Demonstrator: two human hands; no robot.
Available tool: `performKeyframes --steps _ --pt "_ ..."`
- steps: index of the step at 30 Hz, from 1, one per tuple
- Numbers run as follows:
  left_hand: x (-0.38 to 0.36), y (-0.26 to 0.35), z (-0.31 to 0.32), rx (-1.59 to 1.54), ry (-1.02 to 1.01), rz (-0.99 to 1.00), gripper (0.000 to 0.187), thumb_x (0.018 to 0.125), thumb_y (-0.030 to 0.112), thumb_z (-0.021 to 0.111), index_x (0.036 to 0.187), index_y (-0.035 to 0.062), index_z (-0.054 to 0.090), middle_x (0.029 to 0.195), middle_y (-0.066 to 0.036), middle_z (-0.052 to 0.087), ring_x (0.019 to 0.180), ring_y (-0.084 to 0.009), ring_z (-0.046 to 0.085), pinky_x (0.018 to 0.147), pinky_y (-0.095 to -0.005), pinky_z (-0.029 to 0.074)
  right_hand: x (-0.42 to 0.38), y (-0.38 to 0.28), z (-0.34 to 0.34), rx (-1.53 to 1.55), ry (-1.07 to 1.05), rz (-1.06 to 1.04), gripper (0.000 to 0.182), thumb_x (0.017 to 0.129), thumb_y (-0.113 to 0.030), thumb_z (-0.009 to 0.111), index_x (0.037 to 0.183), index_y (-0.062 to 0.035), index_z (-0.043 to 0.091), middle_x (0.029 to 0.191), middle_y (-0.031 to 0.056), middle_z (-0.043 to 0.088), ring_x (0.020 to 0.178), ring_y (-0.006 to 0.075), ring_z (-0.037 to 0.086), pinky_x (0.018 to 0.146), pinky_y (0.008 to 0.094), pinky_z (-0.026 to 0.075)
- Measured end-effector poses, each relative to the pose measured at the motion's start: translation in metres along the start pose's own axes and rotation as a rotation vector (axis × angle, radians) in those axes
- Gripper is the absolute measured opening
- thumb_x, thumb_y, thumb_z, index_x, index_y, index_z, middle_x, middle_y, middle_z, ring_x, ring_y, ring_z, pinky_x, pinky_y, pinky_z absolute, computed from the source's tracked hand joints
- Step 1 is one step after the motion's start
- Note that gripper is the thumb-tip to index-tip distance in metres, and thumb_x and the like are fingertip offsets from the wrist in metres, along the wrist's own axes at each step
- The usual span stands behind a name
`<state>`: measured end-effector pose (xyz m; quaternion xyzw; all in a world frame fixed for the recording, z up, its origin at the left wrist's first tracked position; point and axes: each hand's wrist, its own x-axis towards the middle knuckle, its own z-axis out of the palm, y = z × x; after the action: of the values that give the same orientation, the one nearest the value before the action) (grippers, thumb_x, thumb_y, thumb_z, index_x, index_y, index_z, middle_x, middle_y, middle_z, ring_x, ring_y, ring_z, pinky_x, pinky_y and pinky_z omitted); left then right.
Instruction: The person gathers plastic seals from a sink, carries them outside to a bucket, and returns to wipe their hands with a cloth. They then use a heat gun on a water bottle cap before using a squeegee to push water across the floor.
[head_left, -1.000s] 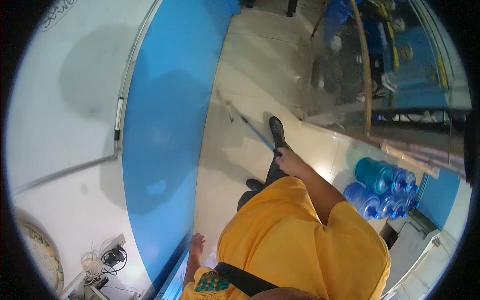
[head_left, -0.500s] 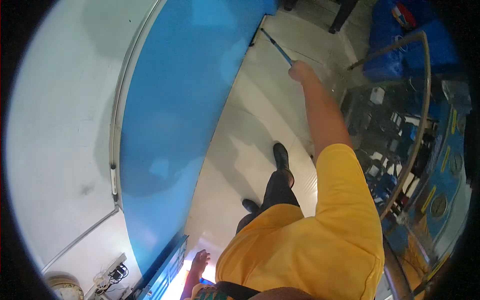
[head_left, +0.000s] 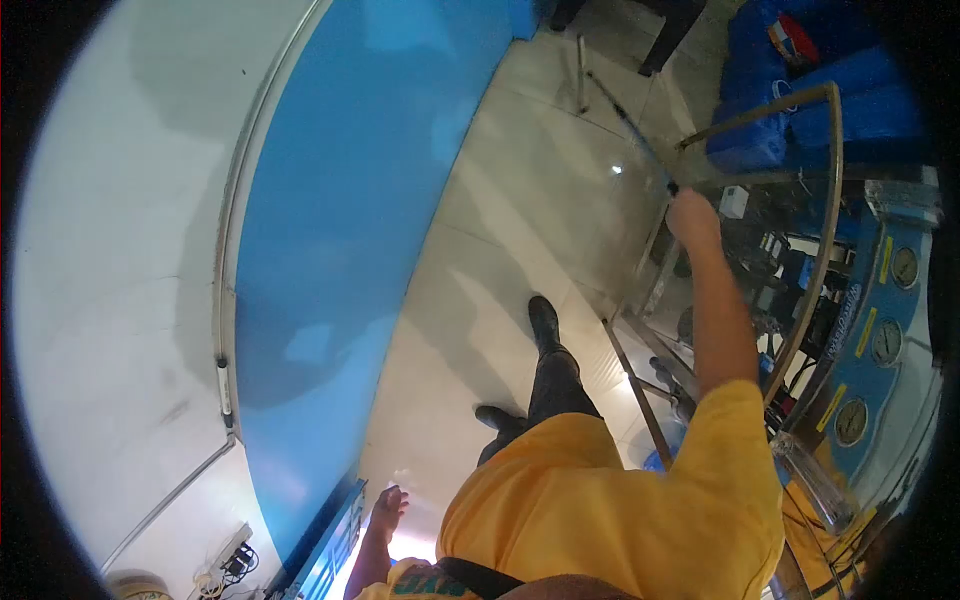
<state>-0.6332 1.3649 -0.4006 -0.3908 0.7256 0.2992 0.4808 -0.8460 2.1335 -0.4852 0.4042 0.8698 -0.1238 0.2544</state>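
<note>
My right hand [head_left: 693, 220] is closed round the upper end of a long-handled floor squeegee [head_left: 632, 128]. Its thin blue and dark handle slants up and left to a narrow bar-shaped head [head_left: 581, 75], which lies on the pale tiled floor [head_left: 500, 200]. Down at the lower left, my left hand [head_left: 389, 508] hangs beside my body, its fingers loosely bent and partly apart. I make out nothing held in it.
A blue and white wall [head_left: 340, 200] runs along the left. On the right stand a metal rail [head_left: 832, 190], a blue panel with gauges [head_left: 886, 342] and blue covered bulk [head_left: 800, 60]. Dark legs of furniture [head_left: 670, 40] stand at the top. A power strip [head_left: 235, 550] hangs lower left.
My right hand has moved right and closer to me, bringing the squeegee's head away from the blue wall's foot across the floor. The view has shifted slightly, showing more of the gauges.
</note>
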Motion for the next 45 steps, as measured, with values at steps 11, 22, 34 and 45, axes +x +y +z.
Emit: performKeyframes --steps 11,22,34,45 --pt "-0.049 -0.100 0.013 -0.215 0.060 -0.113 0.054 0.097 0.045 0.051 0.136 0.0088 0.042 0.124 -0.012 0.059 0.109 -0.0255 0.058 0.092 -0.0423 0.045 0.051 -0.134 0.053 -0.310 -0.047 -0.256 0.033 0.090 -0.017 0.059 0.118 -0.0009 0.063 0.116 0.0178 0.065 0.105 0.0335 0.063 0.082 0.0458 0.054" --pt "-0.004 -0.331 -0.007 -0.187 0.031 0.103 0.047 0.098 0.039 0.050 0.133 0.0080 0.045 0.117 -0.007 0.062 0.100 -0.0176 0.059 0.083 -0.0317 0.047 -0.370 -0.120 0.277 -0.303 -0.216 -0.610 0.038 0.090 -0.012 0.051 0.120 0.0103 0.053 0.111 0.0260 0.063 0.103 0.0354 0.064 0.084 0.0426 0.054" --pt "-0.004 -0.644 -0.022 -0.181 0.134 0.158 0.040 0.098 0.038 0.050 0.127 0.0095 0.052 0.109 -0.005 0.064 0.093 -0.0189 0.063 0.075 -0.0323 0.050 -0.742 -0.105 0.453 -0.360 -0.637 -1.071 0.039 0.083 -0.012 0.055 0.117 0.0077 0.058 0.103 0.0221 0.067 0.093 0.0364 0.066 0.079 0.0445 0.054" --pt "-0.109 -0.903 0.187 -0.557 0.212 -0.255 0.055 0.092 0.051 0.055 0.125 0.0080 0.052 0.102 -0.007 0.065 0.084 -0.0186 0.062 0.064 -0.0345 0.048 -0.598 0.063 0.371 -0.460 -0.186 -0.830 0.044 0.087 -0.011 0.045 0.129 -0.0024 0.051 0.111 0.0242 0.063 0.103 0.0387 0.061 0.088 0.0459 0.049"
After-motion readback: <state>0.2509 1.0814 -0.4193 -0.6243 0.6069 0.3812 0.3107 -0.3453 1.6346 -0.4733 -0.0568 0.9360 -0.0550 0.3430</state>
